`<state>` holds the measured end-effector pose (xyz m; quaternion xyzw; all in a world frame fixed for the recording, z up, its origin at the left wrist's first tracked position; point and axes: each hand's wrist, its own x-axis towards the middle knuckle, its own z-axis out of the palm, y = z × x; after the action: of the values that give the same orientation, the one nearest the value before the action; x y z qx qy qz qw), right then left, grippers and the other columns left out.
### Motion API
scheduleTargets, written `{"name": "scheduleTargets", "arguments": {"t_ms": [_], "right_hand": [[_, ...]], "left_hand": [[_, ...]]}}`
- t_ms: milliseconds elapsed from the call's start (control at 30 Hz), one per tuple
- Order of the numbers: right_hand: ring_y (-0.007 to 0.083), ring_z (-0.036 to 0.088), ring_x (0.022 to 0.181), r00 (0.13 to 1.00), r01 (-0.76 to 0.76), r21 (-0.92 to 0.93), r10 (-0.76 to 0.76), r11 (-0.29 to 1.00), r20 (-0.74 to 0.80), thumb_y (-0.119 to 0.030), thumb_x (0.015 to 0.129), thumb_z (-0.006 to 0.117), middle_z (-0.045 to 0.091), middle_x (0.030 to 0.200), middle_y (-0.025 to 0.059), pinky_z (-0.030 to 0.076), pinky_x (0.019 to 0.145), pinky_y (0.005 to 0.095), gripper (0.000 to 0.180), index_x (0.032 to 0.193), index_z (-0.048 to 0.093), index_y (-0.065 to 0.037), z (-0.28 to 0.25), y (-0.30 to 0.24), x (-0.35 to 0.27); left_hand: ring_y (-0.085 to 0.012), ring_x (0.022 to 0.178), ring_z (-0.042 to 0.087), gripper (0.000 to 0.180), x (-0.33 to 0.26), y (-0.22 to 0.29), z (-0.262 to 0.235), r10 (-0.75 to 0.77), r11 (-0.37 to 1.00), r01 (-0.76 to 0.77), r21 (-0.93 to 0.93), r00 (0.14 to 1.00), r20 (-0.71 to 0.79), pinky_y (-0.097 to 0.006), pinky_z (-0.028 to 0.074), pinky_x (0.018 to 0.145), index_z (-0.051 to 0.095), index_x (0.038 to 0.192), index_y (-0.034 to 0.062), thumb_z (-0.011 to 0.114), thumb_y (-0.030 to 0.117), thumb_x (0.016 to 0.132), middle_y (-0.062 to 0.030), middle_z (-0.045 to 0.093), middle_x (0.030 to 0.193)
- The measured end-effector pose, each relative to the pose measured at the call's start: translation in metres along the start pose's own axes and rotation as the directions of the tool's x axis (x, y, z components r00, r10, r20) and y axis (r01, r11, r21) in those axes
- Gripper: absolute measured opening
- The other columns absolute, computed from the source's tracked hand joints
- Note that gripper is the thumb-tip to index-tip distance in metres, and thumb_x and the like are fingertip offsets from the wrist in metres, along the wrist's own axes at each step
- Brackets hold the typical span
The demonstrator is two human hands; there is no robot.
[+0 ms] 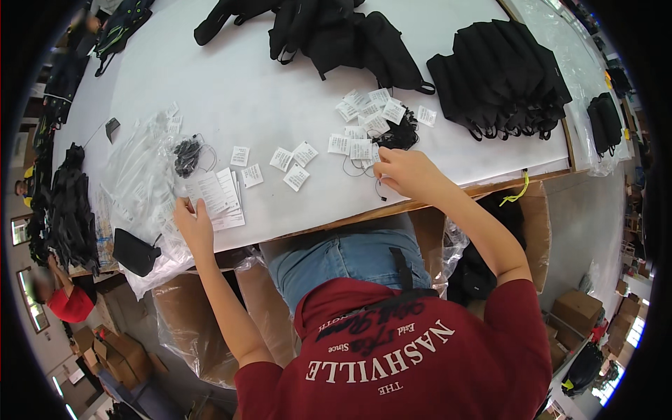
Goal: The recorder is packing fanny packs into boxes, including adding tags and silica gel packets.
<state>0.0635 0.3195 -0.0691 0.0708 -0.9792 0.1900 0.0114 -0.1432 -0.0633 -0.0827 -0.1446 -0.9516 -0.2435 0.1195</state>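
Many small white squares [376, 124], printed dark, lie on the table [252, 91] toward one o'clock, by black cords [402, 134]; the right hand [411, 173] curls at their edge, grip unclear. Half open, the left hand [194, 224] is beside paper slips [211, 192] at nine. At four, a box [537, 231] holds black cloth [476, 280].

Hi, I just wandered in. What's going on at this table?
A person in a red shirt works at a white table. The left hand is at the edge of some white printed sheets; the right hand is at a heap of small white printed squares beside black cords. Whether either hand grips anything is unclear. Black fabric pouches lie in an overlapping row beyond the right hand.
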Motion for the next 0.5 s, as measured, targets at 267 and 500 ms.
{"name": "scheduleTargets", "arguments": {"t_ms": [267,500], "right_hand": [[0.0213,0.059,0.077,0.995,0.067,0.046,-0.07,0.997,0.071,-0.01,0.077,0.066,0.049,0.084,0.0054,0.048,0.063,0.0337,0.014,0.082,0.052,-0.01,0.006,0.003,0.002],[0.0162,0.055,0.069,0.996,-0.086,0.397,0.093,0.914,0.001,-0.008,0.083,0.063,0.053,0.084,0.0031,0.044,0.057,0.0285,0.011,0.09,0.054,-0.007,-0.056,-0.005,0.017]], "left_hand": [[-0.0112,0.074,0.038,0.019,-0.015,0.045,-0.028,-0.182,0.745,0.296,-0.598,0.952,0.244,-0.024,0.035,0.07,0.046,0.084,0.0011,0.06,0.014,0.088,-0.0023,0.046,0.079],[-0.0129,0.087,0.045,0.017,-0.035,0.07,-0.04,-0.331,0.58,0.36,-0.731,0.924,0.192,-0.024,0.037,0.085,0.048,0.1,0.0,0.056,0.012,0.091,-0.007,0.051,0.097]]}}
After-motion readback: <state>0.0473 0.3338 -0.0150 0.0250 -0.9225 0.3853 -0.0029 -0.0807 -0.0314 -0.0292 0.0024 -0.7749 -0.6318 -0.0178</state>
